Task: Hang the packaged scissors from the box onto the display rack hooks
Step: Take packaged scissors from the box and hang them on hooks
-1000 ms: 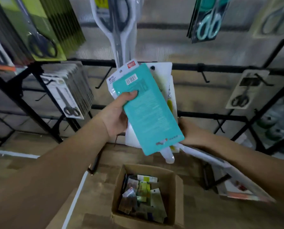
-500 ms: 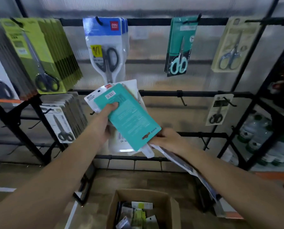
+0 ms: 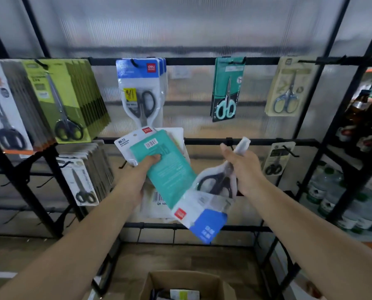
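Both forearms and hands are bare, with no sleeves or gloves.

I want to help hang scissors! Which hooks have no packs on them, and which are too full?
A bare hook sticks out on the middle bar between the left hand and the right hand. The small black scissors pack hangs alone. Crowded: the green packs and grey packs.

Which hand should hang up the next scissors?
Right. The right hand grips one blue-and-white scissors pack alone, upside down, below its matching hook. The left hand holds a stack.
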### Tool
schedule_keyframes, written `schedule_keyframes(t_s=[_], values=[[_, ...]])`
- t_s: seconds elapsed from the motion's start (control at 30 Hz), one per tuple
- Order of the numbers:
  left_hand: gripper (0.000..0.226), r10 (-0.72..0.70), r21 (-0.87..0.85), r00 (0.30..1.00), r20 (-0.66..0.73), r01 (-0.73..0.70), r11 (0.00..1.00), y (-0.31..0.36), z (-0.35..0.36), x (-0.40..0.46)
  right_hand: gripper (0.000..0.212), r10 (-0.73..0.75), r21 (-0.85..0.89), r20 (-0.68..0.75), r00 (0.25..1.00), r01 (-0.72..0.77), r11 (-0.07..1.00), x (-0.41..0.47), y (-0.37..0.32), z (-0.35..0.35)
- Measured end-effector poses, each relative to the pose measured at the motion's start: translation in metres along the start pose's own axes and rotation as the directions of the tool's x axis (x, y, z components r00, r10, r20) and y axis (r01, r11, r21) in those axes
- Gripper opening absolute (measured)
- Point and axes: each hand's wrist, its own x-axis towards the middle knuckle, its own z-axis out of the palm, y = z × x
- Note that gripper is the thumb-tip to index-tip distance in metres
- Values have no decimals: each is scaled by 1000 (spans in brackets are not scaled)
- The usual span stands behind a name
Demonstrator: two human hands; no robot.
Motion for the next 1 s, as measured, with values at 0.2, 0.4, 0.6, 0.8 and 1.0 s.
schedule_keyframes(t_s=[0.2, 0.4, 0.6, 0.8, 1.0], values=[[9, -33, -12, 999, 35, 34, 999, -12, 8, -10, 43, 226, 495, -231, 946, -85, 865, 13, -12, 5], [9, -68, -45, 997, 20, 69, 997, -22, 5, -18, 42, 217, 552, -262, 940, -38, 833, 4, -13, -8], [16, -57, -8, 997, 61, 58, 998, -31, 9, -25, 39, 287, 651, -230, 930, -72, 755, -9, 10, 11], [12, -18, 36, 999, 30, 17, 999, -36, -2, -31, 28, 333, 686, -143, 932, -149, 712, -3, 45, 14], [56, -74, 92, 996, 40, 70, 993, -28, -14, -36, 36, 318, 718, -219, 922, -68, 693, 1, 42, 15]])
